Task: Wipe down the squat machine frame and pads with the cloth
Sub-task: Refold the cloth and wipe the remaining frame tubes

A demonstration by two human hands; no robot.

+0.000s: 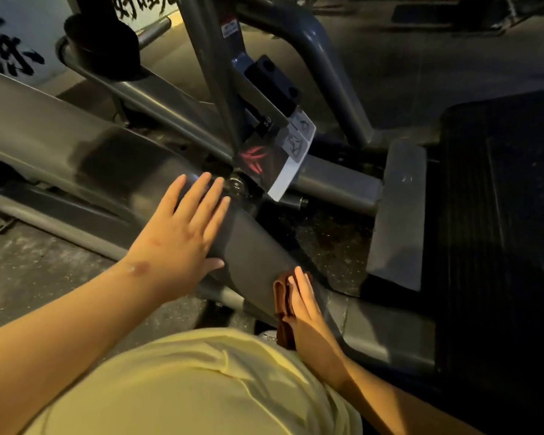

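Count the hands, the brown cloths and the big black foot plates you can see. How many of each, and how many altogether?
Hands: 2, the left hand and the right hand
Brown cloth: 1
Black foot plate: 1
Total: 4
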